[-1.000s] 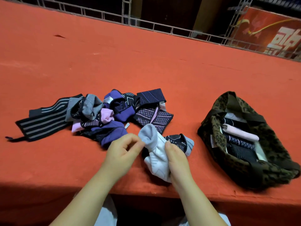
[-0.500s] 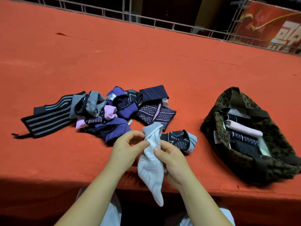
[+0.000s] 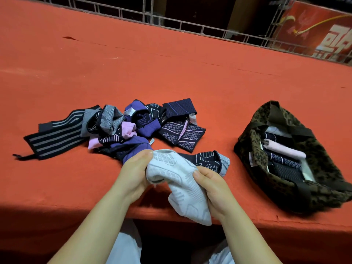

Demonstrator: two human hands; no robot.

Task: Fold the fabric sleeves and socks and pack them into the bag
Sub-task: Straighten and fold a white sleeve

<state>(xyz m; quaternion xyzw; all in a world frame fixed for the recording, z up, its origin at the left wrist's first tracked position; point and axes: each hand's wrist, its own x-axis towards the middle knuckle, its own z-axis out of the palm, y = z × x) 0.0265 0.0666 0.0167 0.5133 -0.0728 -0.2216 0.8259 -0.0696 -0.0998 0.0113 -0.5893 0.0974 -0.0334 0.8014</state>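
Both hands gather a pale grey knitted sock [image 3: 177, 180] above the red cloth table [image 3: 171, 73] edge.
Left hand [image 3: 135, 174] fingers and right hand [image 3: 211, 185] fingers pinch it at opposite ends, likely to double it for the leopard-print fabric bag [image 3: 312, 191].

Both forearms are bare to the lower picture edge, with no sleeve, watch or ring showing. The left hand [image 3: 134, 175] and the right hand [image 3: 213, 187] are bare too, with short, plain nails. Near the lower edge, between and under the arms, shows pale, whitish clothing [image 3: 125, 246] in soft folds, with another patch of it at the right.
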